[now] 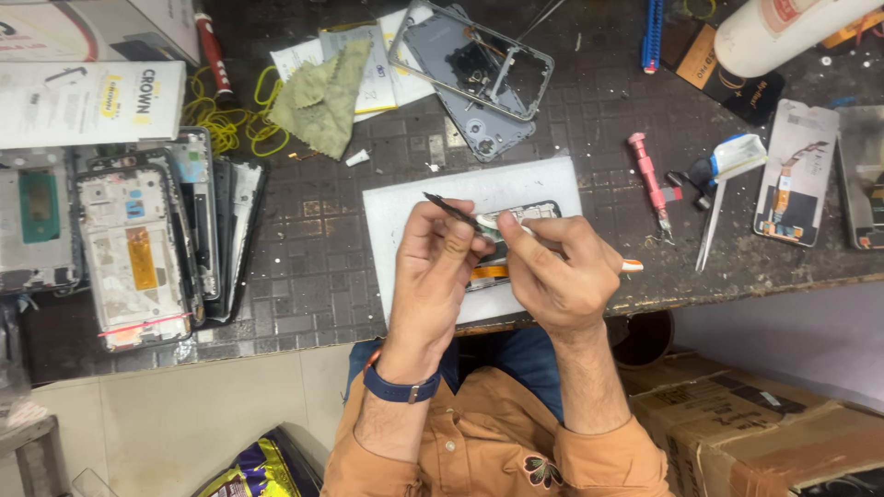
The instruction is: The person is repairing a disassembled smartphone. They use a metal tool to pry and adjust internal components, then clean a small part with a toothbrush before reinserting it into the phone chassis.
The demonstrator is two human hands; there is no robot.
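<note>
A white rectangular box (87, 101) with a yellow label lies at the bench's upper left. Brown cardboard cartons (755, 423) stand on the floor at lower right, and a purple-and-gold foil packet (253, 469) lies below.

Orange shirt with rolled sleeves, blue band on left wrist (401, 388).

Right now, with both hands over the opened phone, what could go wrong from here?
The left hand holds pointed tweezers over the opened phone; a slip could scratch its parts. The orange flex strip shows below the hands and might tear if snagged. The white mat reaches the table edge, so the phone could slide off.
</note>
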